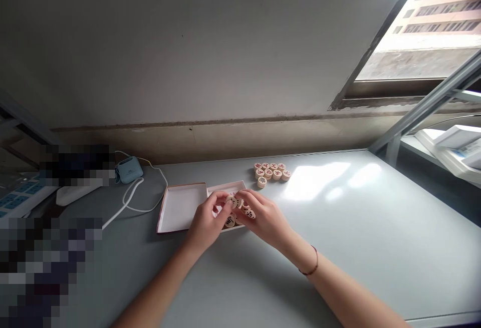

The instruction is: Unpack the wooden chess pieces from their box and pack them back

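Over an open white box (225, 187) on the grey table, my two hands meet with their fingertips close together. My left hand (208, 218) pinches a round wooden Chinese chess piece (234, 202) between thumb and fingers. My right hand (267, 217) curls in from the other side, its fingers closed on a piece beside that one; part of it is hidden. Loose pieces (229, 222) with black characters lie in the box below. Behind the box, to the right, stand short stacks of pieces (268, 173) with red characters, and a black-marked piece (262, 182) sits in front of them.
The box's lid (182, 208) lies open on the left. Farther left are a light blue device (130, 169), a white cable (131, 200) and a white power strip (78, 194). A wall runs along the back edge. White items (460, 147) rest on a shelf at right.
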A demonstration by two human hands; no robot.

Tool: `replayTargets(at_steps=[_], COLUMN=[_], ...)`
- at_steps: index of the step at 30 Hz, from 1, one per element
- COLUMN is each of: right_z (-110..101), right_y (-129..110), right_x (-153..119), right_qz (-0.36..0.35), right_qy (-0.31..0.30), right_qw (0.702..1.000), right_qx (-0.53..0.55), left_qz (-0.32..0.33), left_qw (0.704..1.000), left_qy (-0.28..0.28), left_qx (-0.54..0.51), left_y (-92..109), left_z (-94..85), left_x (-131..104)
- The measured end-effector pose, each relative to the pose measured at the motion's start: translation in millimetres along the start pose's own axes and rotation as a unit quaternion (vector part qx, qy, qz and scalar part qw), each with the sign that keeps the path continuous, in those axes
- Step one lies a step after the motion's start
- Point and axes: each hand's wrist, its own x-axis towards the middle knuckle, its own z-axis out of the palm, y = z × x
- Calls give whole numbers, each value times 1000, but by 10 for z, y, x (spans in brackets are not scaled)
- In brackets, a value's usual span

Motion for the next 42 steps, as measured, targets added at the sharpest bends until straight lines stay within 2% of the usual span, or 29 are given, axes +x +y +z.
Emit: replayTargets(at_steps=[2,5,7,9,11,14,17,20,21,23,25,27,30,33,37,42], right_z=[-106,-352,-483,-531,-504,-429,-411,-387,-360,-281,-205,-176,-251,-384,-442,-340], right_y=[94,369,572,729,821,854,756,466,332,54,-159,-232,-37,351,710,769], right_x=[28,47,29,-1,-24,-23,14,54,61,64,60,61,73,67,15,-23], right_qz=[23,133,209,258,279,272,251,187,158,128,120,122,135,178,258,279], right_qy=[34,64,37,-17,-60,-76,-41,5,5,-45,-62,-62,-35,19,-14,-46], right_qw=[999,986,969,952,940,938,946,973,984,990,988,986,988,982,948,936], right_qx=[-24,-84,-130,-164,-185,-200,-201,-131,-79,35,81,95,72,-58,-185,-208], left_qz=[-10,-7,-1,-6,-27,-37,29,156,193,243,263,269,273,274,253,235], left_qw=[999,996,994,994,994,994,999,980,968,948,938,932,927,924,930,936], left_qy=[18,55,69,65,45,17,18,46,52,59,62,65,67,69,66,56], left_qx=[-42,-75,-82,-86,-95,-100,-19,119,154,196,219,234,249,259,260,255], left_y=[-29,-110,-156,-182,-190,-182,-165,-150,-146,-141,-137,-134,-144,-167,-188,-181], left_z=[5,2,-5,-8,-2,14,22,25,30,44,62,75,76,62,41,18], left_x=[1,21,40,53,53,33,6,-12,-16,-24,-32,-39,-42,-35,-24,-17])
